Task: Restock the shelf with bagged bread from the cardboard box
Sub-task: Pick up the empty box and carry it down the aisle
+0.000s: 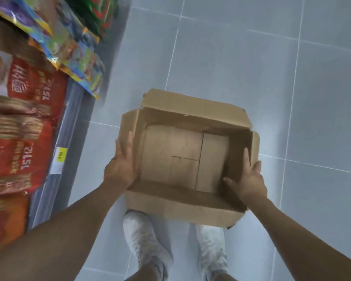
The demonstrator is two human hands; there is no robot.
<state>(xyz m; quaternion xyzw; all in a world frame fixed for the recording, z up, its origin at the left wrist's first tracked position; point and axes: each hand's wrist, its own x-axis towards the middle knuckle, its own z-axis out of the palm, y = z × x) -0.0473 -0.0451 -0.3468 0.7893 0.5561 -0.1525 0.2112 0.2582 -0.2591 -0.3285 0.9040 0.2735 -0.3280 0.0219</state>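
Note:
An open brown cardboard box [182, 207] is held above the grey tiled floor, its flaps folded outward. Its inside shows only the bare cardboard bottom; no bread bags are in it. My left hand [122, 165] grips the box's left wall from outside, thumb along the rim. My right hand [249, 179] holds the right wall, thumb inside the box and fingers outside. At the left stands the shelf [67, 126], packed with red and orange bags [26, 147] lying in rows.
Colourful blue-and-yellow snack bags [69, 55] and green ones hang over the shelf edge further ahead. A yellow price tag [60, 155] sits on the shelf rail. My two white shoes [142, 240] stand on the floor tiles [251, 57] below the box.

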